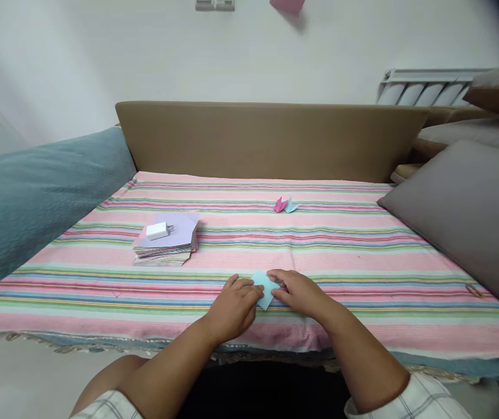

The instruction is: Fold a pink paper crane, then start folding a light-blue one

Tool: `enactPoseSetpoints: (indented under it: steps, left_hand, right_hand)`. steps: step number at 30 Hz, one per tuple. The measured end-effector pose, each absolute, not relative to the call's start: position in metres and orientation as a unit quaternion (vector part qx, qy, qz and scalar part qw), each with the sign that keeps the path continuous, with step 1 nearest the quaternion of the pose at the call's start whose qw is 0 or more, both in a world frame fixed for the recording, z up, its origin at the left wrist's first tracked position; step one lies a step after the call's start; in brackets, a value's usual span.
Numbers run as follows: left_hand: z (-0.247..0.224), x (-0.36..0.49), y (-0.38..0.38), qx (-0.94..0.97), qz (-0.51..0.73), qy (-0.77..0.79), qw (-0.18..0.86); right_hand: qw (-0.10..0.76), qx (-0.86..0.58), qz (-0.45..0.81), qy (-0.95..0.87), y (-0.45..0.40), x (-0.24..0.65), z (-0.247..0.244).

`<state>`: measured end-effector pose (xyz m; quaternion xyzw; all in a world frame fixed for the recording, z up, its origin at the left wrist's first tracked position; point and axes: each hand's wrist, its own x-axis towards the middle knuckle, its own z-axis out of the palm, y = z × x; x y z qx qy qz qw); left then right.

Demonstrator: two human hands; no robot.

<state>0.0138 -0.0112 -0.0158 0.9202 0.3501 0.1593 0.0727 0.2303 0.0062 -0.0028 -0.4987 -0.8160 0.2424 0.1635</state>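
A small light blue folded paper (265,290) lies on the striped cloth close to the front edge, turned so that its corners point toward and away from me. My left hand (234,305) rests at its left side, fingers stretched out and the tips pressing the paper down. At the right corner my right hand (298,293) pinches the paper between thumb and bent fingers. Farther back stand two small folded paper figures side by side, one magenta (280,205) and one light blue (291,206).
To the left is a stack of coloured paper sheets (185,231) with a white charger plug (157,231) on top. A grey cushion (459,215) borders the right side, with a brown ring-like band (474,290) near it. A brown backrest (258,142) closes off the rear.
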Motion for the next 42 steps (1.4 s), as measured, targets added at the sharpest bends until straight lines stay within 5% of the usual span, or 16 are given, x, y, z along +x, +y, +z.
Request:
enactPoseSetpoints:
  steps: [11, 42]
  left_hand:
    - [-0.014, 0.015, -0.012, 0.920, 0.157, 0.351, 0.075]
    - [-0.015, 0.013, -0.011, 0.921, 0.160, 0.346, 0.080]
  right_hand:
    - [0.139, -0.492, 0.156, -0.845, 0.012, 0.215, -0.013]
    - [0.101, -0.522, 0.214, -0.820, 0.007, 0.227, -0.002]
